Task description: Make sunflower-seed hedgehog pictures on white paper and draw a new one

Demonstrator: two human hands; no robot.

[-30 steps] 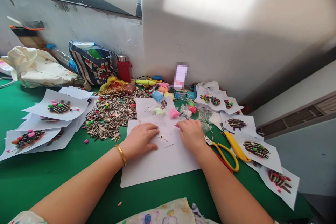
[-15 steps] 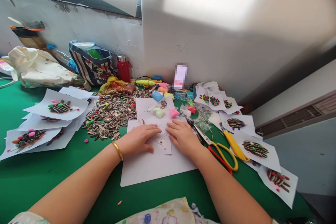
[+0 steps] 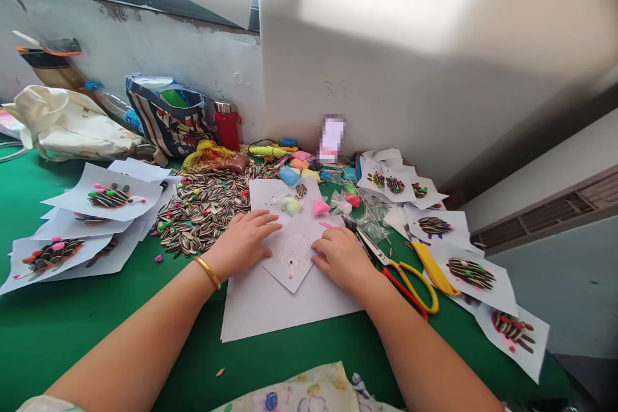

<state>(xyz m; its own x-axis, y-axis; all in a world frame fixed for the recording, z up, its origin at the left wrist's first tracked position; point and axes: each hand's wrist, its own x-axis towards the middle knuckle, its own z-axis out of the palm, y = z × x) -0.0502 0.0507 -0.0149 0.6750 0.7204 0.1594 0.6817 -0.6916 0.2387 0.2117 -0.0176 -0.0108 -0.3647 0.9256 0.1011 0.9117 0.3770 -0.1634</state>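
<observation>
A small white sheet with a dotted hedgehog drawing [image 3: 295, 250] lies turned corner-down on larger white paper [image 3: 284, 318]. The drawn animal has a dark dot and a pink tip at its snout. My left hand [image 3: 245, 246], with a gold bangle at the wrist, is open, its spread fingers over the sheet's left edge. At the right edge rests my right hand [image 3: 342, 256], fingers slightly bent and thumb apart, touching the paper. A thin pink piece [image 3: 327, 226] shows just beyond its knuckles. Past the drawing is another sheet [image 3: 261, 196] bearing a pale green clay lump [image 3: 292, 206].
Striped sunflower seeds [image 3: 203, 212] are heaped at left. Finished seed pictures lie in a left stack [image 3: 123, 206] and along the right [image 3: 470, 273]. Scissors [image 3: 410, 283] and a yellow cutter [image 3: 432, 267] are beside my right forearm. Bags, a red bottle [image 3: 226, 129] and clay packets stand behind.
The small drawing sheet has been rotated so a corner points toward me. My left hand has shifted left and my right hand slightly right, uncovering the hedgehog.
</observation>
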